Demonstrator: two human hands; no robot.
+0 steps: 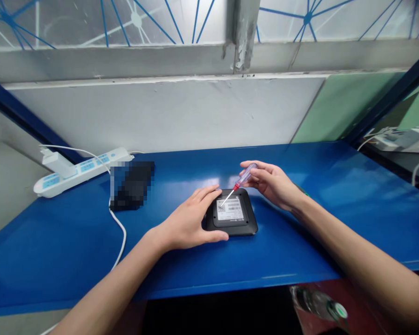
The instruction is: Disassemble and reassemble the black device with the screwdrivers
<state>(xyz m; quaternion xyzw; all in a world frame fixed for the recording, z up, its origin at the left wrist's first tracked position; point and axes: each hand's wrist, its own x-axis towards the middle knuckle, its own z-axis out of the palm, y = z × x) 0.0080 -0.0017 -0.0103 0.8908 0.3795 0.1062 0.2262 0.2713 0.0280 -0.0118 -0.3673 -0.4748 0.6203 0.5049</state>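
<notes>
A flat black electronic device with rounded corners lies on the blue table, its white printed label facing up. Small dark holes show near the corners of its raised panel. My left hand grips the device's left side, thumb along the near edge and fingers at the far edge. In my right hand is a screwdriver with a clear purplish handle and red collar, pinched between thumb and fingers. Its thin shaft slants down to the left, the tip over the label's code square; whether it touches, I cannot tell.
At the left lies a white power strip with a white plug-in adapter. A white cable runs across the table. A black, partly pixelated object sits beside the strip. Below the front edge is a clear bottle.
</notes>
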